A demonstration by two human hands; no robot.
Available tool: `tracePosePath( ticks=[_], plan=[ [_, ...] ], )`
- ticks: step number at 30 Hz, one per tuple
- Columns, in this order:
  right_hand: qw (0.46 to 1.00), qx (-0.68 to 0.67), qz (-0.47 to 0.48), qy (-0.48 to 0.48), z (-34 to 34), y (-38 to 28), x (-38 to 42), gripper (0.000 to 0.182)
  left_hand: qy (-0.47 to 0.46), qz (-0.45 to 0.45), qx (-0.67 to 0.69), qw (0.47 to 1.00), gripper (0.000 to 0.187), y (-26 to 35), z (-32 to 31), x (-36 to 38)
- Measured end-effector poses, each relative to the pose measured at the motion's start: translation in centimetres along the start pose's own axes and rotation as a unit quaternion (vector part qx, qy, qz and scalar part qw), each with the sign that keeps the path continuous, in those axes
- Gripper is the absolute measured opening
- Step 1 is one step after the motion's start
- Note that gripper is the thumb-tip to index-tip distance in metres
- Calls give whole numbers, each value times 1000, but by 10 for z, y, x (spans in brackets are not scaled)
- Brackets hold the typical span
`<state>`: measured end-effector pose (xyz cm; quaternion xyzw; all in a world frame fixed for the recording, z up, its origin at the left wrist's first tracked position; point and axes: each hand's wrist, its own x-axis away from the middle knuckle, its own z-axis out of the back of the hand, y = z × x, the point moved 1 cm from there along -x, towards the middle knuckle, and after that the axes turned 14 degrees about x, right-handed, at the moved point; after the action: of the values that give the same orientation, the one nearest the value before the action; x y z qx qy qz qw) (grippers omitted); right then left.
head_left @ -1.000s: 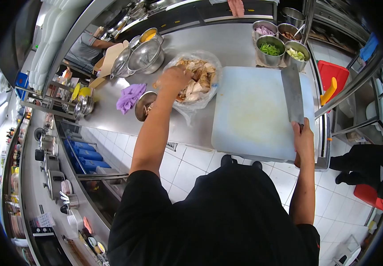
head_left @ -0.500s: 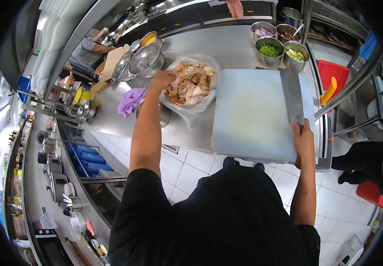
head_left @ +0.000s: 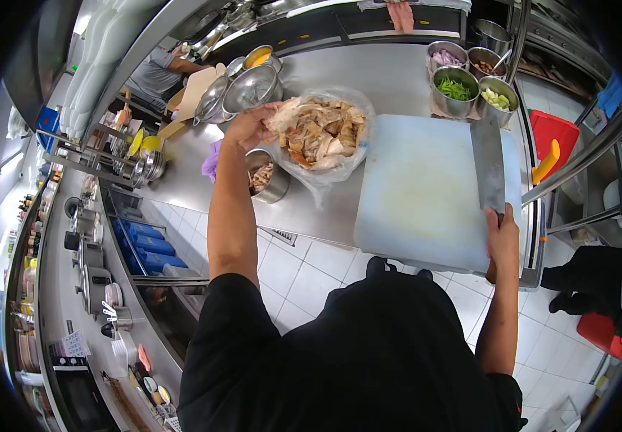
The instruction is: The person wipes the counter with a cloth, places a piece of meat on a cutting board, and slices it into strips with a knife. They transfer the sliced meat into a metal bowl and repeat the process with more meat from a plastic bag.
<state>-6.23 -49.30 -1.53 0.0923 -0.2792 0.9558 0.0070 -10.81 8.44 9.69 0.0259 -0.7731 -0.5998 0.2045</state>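
Observation:
My left hand is closed on a pale meat piece, which looks like chicken, at the left rim of a clear plastic bag. Inside the bag lies a heap of browned meat pieces. Just below my left forearm's far end stands a steel pot with cut meat strips in it. My right hand grips the handle of a cleaver. Its broad blade rests along the right side of a thick white cutting board.
Steel pots with green vegetable, pale chunks and purple onion stand beyond the board. Steel bowls and a purple cloth are at left. A yellow handle rises at right. A person works far left.
My left hand has drawn back slightly from the heap with a meat piece lifted in its fingers. The view has shifted, uncovering the pot of strips. The cleaver stays on the board.

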Motion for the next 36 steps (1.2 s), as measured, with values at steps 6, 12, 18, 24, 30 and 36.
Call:
tracePosePath(
  ticks=[6,12,18,24,30,36],
  plan=[
    [1000,1,0,-2,0,1,0,59,-66,-2,100,993,42,-2,-4,6],
    [1000,3,5,2,0,1,0,59,38,8,61,997,36,-12,2,1],
    [999,11,30,30,-12,16,-7,58,146,67,-100,982,31,-38,13,-7],
    [1000,1,1,-5,2,-2,2,58,182,61,-136,972,37,-42,-1,2],
    [1000,1,1,9,0,-1,2,58,230,10,-153,961,37,-37,-1,-6],
    [1000,3,-4,-7,3,-4,3,57,196,-187,-444,854,35,-24,6,-26]
  ],
)
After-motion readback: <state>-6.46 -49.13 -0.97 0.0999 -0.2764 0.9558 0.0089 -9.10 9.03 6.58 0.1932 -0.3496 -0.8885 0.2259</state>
